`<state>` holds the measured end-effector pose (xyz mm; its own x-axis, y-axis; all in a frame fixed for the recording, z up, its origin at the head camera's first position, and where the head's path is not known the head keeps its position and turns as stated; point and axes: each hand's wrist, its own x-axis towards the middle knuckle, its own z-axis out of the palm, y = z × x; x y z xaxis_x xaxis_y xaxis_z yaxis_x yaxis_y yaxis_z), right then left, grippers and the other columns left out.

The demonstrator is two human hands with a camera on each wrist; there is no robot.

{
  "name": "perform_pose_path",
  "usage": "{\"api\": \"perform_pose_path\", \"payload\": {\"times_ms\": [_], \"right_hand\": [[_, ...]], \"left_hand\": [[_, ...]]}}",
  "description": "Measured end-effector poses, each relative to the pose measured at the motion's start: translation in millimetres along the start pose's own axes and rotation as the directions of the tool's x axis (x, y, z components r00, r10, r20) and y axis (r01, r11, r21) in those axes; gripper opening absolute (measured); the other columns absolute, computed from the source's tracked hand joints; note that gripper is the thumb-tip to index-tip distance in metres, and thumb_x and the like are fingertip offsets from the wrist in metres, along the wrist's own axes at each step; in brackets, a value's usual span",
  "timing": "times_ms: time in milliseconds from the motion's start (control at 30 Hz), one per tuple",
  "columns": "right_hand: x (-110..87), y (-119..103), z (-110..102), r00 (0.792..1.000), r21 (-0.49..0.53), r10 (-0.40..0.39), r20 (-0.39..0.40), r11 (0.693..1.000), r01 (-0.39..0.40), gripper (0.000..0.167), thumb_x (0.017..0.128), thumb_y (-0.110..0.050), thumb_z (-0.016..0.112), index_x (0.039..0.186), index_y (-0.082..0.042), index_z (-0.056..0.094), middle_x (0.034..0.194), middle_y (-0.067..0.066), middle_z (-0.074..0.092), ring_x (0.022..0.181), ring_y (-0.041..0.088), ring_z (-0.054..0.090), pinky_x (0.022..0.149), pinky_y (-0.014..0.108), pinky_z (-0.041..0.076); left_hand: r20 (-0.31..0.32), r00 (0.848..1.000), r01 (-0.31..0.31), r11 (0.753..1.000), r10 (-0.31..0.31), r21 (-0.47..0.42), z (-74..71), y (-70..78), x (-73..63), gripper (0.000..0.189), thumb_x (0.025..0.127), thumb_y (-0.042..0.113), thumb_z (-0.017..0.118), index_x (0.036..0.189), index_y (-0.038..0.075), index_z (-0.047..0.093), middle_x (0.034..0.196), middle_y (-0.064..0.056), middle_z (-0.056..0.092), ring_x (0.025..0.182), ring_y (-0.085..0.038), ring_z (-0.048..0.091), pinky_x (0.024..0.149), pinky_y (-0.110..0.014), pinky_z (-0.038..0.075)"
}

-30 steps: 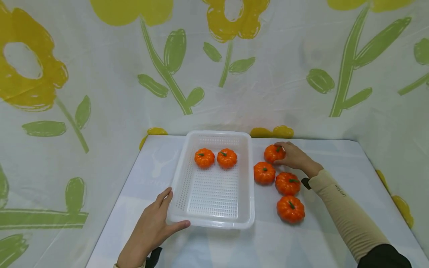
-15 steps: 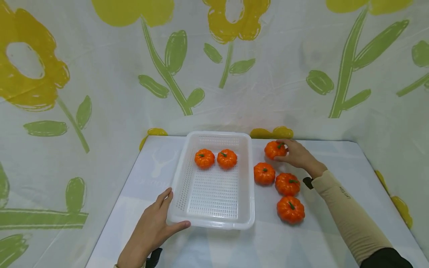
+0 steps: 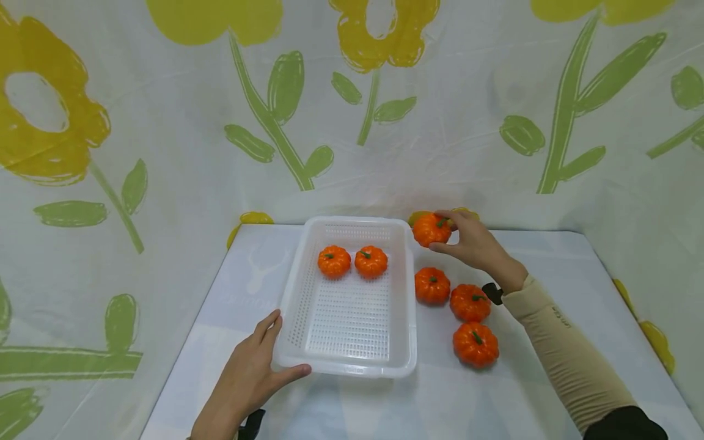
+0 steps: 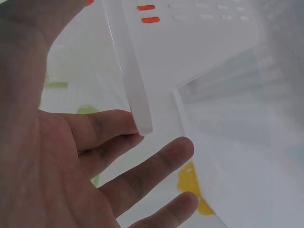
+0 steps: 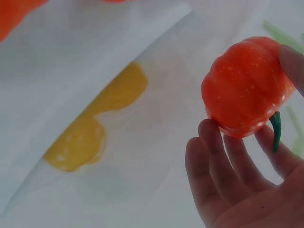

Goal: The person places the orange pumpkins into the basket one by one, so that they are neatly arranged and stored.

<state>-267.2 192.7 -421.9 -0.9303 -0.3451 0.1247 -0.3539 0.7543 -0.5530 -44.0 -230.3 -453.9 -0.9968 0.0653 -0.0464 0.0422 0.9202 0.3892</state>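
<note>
One orange pumpkin [image 3: 431, 230] is held in the air above the table [image 3: 550, 342] by a person's right hand [image 3: 477, 245], just beside the far right corner of a white perforated basket [image 3: 345, 369]. The right wrist view shows it out toward the fingertips: the thumb [image 5: 293, 69] presses one side, while the curved fingers [image 5: 216, 152] meet the opposite side, parted only as far as the pumpkin's body requires. Its green stem [image 5: 276, 130] points down between the thumb side and the fingers, and a gap separates the pumpkin from the palm.

The left hand [image 3: 247, 366] is at the basket's near left corner — thumb stretched along the near rim, fingers extended and spread, some touching the left rim. It has nothing curled in its grasp.

Inside the basket, two pumpkins [image 3: 333, 262] sit side by side toward the far end. Three more pumpkins [image 3: 470, 303] lie on the table right of the basket — one just beside its wall, the others slightly farther right and nearer the person. Behind hangs a pale cloth [image 3: 467, 122] printed with yellow flowers and green leaves.
</note>
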Motion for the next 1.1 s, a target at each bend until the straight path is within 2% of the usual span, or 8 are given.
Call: {"api": "perform_pose_path", "payload": {"times_ms": [133,367,633,833,1100], "right_hand": [[1.9,-20,4,0.998,0.013,-0.058,-0.008,0.998,0.058,0.076,0.084,-0.034,0.085,0.147,-0.01,0.049,0.129,0.014,0.054,0.11,0.031,0.05,0.089,0.049,0.051],[8.7,-48,17,0.993,0.033,-0.114,0.013,0.993,0.114,0.075,0.083,-0.036,0.086,0.146,-0.015,0.051,0.132,0.008,0.054,0.107,0.025,0.055,0.089,0.045,0.053],[14.2,-70,33,0.985,0.071,-0.17,0.043,0.983,0.167,0.075,0.083,-0.042,0.085,0.146,-0.02,0.052,0.132,0.002,0.054,0.111,0.021,0.054,0.086,0.039,0.053],[18.3,-85,45,0.976,0.108,-0.206,0.074,0.974,0.198,0.074,0.084,-0.04,0.084,0.147,-0.019,0.051,0.134,0.003,0.053,0.113,0.021,0.055,0.091,0.042,0.053],[20.9,-105,60,0.963,0.144,-0.239,0.123,0.964,0.221,0.071,0.085,-0.039,0.083,0.146,-0.02,0.051,0.133,0.0,0.054,0.113,0.019,0.055,0.092,0.039,0.052]], "left_hand": [[-0.008,1.0,-0.006,1.0,0.006,0.008,0.3,-0.4,-1.2,0.121,0.07,0.08,0.071,0.155,0.0,0.037,0.16,-0.012,0.035,0.125,-0.039,0.056,0.103,-0.054,0.048],[-0.014,1.0,-0.011,1.0,0.011,0.011,0.8,-0.7,-1.6,0.122,0.07,0.08,0.071,0.155,0.0,0.037,0.16,-0.012,0.035,0.126,-0.039,0.056,0.103,-0.054,0.048],[0.0,1.0,0.005,1.0,-0.005,0.01,0.3,0.8,-0.8,0.123,0.07,0.081,0.07,0.156,0.001,0.036,0.161,-0.012,0.034,0.126,-0.039,0.055,0.103,-0.055,0.048],[0.002,1.0,0.01,1.0,-0.01,0.014,0.7,0.8,-0.3,0.122,0.07,0.081,0.07,0.156,0.001,0.036,0.161,-0.012,0.034,0.126,-0.039,0.055,0.103,-0.055,0.048],[-0.001,1.0,0.002,1.0,-0.002,0.008,2.1,-0.4,-0.9,0.123,0.07,0.084,0.067,0.155,0.0,0.037,0.161,-0.012,0.034,0.126,-0.039,0.055,0.103,-0.055,0.048]]}}
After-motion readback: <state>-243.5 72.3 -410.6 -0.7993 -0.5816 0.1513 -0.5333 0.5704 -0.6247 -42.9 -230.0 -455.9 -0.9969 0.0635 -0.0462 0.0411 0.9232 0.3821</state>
